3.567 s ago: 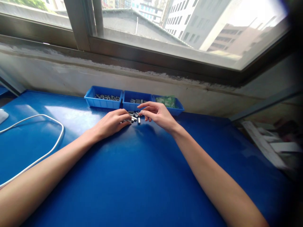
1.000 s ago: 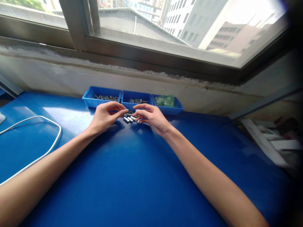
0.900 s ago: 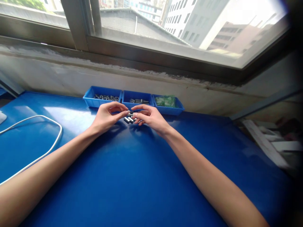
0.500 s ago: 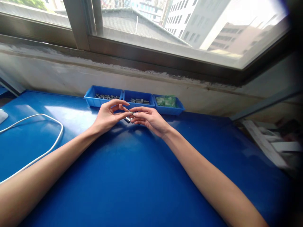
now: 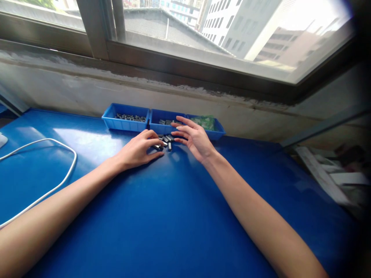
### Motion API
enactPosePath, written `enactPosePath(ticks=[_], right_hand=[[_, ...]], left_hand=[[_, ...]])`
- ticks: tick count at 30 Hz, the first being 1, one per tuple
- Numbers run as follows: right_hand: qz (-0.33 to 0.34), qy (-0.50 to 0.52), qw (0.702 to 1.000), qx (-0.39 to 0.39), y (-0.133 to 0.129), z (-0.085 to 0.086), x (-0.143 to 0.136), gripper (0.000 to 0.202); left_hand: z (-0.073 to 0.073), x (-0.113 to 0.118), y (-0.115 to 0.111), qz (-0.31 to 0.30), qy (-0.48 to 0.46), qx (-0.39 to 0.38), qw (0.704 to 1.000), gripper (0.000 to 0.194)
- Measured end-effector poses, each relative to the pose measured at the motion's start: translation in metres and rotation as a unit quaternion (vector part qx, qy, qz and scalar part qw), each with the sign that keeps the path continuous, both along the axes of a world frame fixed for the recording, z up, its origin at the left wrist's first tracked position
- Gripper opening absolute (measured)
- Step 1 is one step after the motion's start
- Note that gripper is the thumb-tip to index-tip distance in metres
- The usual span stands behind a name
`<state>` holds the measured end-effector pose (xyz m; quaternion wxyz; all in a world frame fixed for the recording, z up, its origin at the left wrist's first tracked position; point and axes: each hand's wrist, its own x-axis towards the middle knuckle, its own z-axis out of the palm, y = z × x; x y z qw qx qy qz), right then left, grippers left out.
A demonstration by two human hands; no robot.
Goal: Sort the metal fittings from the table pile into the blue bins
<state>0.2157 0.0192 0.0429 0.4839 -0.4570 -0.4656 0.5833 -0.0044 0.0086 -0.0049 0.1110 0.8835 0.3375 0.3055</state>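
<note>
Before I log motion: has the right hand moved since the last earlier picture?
Yes: the right hand has shifted rightward and up the picture against the middle blue bin.

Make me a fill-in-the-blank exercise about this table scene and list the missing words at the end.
1. The right hand has its fingers spread, while the other hand, curled at the loose parts, is the ____ one.
2. The blue bins in the row along the wall number ____.
3. The pieces in the rightmost bin are coloured ____.
4. The cable on the table is coloured ____.

Missing words: left; three; green; white.
</note>
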Motion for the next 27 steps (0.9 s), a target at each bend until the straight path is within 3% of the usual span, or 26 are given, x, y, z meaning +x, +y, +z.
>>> enactPosePath(ticks=[9, 19, 22, 27], right_hand=[[0.029, 0.007, 1.000, 0.003, -0.0015, 0.0011, 0.0015, 0.039], [0.042, 0.019, 0.999, 0.008, -0.0007, 0.0012, 0.0026, 0.033], [0.049, 0.016, 0.999, 0.009, -0.0010, 0.0010, 0.0027, 0.030], [0.084, -0.021, 0.996, 0.000, -0.0035, 0.0000, 0.0003, 0.025]], left_hand=[[-0.0011, 0.0004, 0.0004, 0.004, -0.015, 0.010, 1.000, 0.020], [-0.0024, 0.0004, -0.0036, 0.095, -0.053, 0.067, 0.992, 0.036], [-0.0011, 0.0003, -0.0017, 0.135, -0.116, 0.073, 0.981, 0.038], [0.0038, -0.0011, 0.0017, 0.144, -0.261, -0.028, 0.954, 0.027]])
